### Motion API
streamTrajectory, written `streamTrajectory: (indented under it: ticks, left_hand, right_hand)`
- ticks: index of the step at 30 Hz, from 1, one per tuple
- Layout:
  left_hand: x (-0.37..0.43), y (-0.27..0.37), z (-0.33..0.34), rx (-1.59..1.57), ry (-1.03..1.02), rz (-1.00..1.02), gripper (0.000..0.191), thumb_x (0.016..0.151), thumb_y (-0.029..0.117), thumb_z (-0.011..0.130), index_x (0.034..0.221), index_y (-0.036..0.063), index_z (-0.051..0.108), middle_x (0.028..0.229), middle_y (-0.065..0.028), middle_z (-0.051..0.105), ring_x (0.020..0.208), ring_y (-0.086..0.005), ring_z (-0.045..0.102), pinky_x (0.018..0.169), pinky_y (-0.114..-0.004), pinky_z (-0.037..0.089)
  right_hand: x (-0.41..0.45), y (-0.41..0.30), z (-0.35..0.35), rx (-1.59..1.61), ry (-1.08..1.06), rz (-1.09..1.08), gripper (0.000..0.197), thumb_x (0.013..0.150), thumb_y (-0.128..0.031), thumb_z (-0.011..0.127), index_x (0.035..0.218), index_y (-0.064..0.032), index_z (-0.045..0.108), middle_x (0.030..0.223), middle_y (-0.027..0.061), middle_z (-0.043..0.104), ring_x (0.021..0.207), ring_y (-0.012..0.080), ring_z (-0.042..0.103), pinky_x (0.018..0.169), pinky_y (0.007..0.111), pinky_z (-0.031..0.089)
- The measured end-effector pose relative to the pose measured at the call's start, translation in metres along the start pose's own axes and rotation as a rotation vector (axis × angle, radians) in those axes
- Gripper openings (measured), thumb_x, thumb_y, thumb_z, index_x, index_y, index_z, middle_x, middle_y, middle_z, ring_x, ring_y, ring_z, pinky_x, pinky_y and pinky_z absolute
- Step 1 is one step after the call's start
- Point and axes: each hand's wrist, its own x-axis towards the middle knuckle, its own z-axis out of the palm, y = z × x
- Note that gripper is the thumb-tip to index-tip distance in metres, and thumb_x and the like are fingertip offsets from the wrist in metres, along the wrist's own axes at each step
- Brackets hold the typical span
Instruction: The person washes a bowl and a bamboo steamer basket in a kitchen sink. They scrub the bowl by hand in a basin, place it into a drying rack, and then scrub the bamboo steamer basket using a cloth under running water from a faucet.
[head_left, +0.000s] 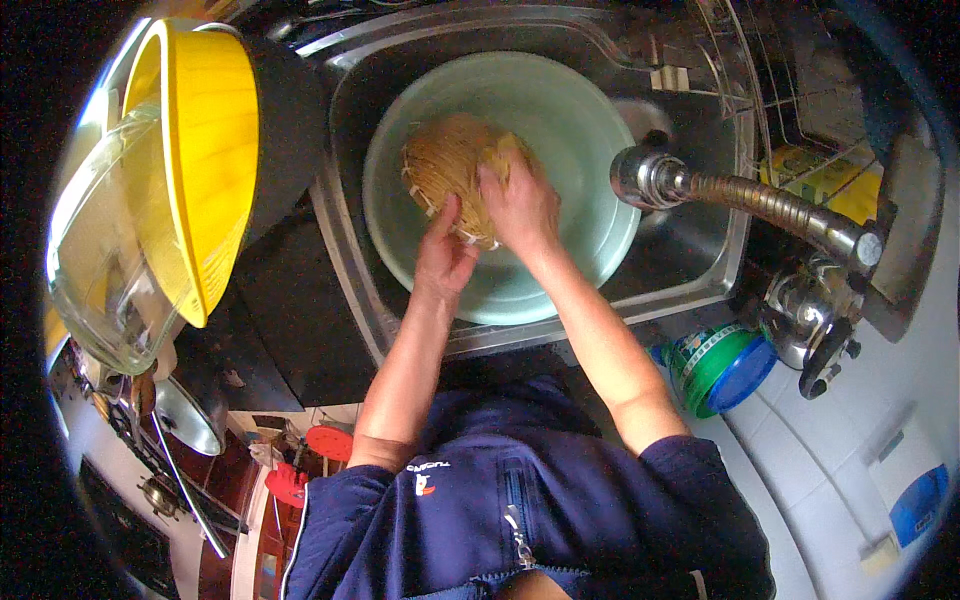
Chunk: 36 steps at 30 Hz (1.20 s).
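A woven wicker basket (442, 165) is tilted inside a round pale green basin (592, 247), which stands in a stainless steel sink (667, 262). My left hand (446, 251) grips the basket's near rim, thumb on the woven side and fingers partly hidden beneath. Pressed to the basket's right part is my right hand (521, 199), its fingers curled around a yellowish sponge (512, 154). The hand hides part of the sponge, and that area is slightly blurred. The tap's spray head (637, 178) hangs over the basin's right rim; no running water can be made out.
A flexible metal tap hose (765, 199) reaches in from the right, above a steel kettle (810, 307). A green tub (705, 367) sits near the sink's front right corner. At left stand a yellow plastic basin (214, 165) and a clear glass dish (105, 255). A wire rack (795, 135) is at upper right.
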Motion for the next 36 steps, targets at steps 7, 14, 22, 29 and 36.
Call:
streamTrajectory:
  ticks: [7,14,22,29,36]
  left_hand:
    - [-0.002,0.000,-0.001,0.180,0.064,0.042,0.044,0.082,0.027,0.056,0.119,0.0078,0.043,0.114,-0.0057,0.051,0.105,-0.0199,0.049,0.090,-0.037,0.039]
    - [-0.002,0.012,-0.009,0.003,0.051,-0.007,0.040,0.083,0.024,0.054,0.118,0.0069,0.043,0.113,-0.0057,0.051,0.105,-0.0184,0.048,0.089,-0.036,0.039]
    - [0.001,0.008,-0.011,0.028,0.085,0.007,0.039,0.086,0.027,0.050,0.119,0.0072,0.043,0.114,-0.0082,0.051,0.104,-0.0218,0.050,0.088,-0.036,0.042]
    - [-0.017,0.012,-0.013,-0.060,0.070,0.101,0.044,0.082,0.022,0.056,0.120,0.0049,0.040,0.120,-0.0066,0.046,0.111,-0.0203,0.044,0.095,-0.038,0.035]
    - [-0.017,0.010,0.019,-0.256,-0.045,0.131,0.045,0.081,0.018,0.056,0.121,0.0053,0.040,0.121,-0.0082,0.046,0.114,-0.0228,0.041,0.099,-0.041,0.031]
  right_hand:
    - [0.049,0.054,0.015,0.056,0.053,0.189,0.032,0.079,-0.030,0.050,0.097,-0.0033,0.052,0.093,0.0183,0.058,0.087,0.0350,0.055,0.073,0.040,0.043]
    - [-0.027,-0.015,0.011,0.163,0.101,-0.154,0.029,0.075,-0.027,0.058,0.093,-0.0057,0.054,0.087,0.0174,0.057,0.082,0.0339,0.056,0.069,0.041,0.045]
    - [0.059,0.024,0.023,-0.188,-0.071,0.010,0.037,0.075,-0.035,0.058,0.096,-0.0051,0.052,0.084,0.0175,0.058,0.073,0.0358,0.057,0.062,0.044,0.045]
    - [0.057,0.152,0.050,-0.404,0.061,-0.116,0.046,0.078,-0.030,0.056,0.113,-0.0036,0.045,0.114,0.0164,0.046,0.105,0.0307,0.044,0.081,0.039,0.041]
    - [0.025,0.086,-0.021,0.795,0.028,0.386,0.043,0.082,-0.032,0.054,0.112,-0.0012,0.047,0.110,0.0083,0.050,0.093,0.0175,0.049,0.078,0.031,0.040]
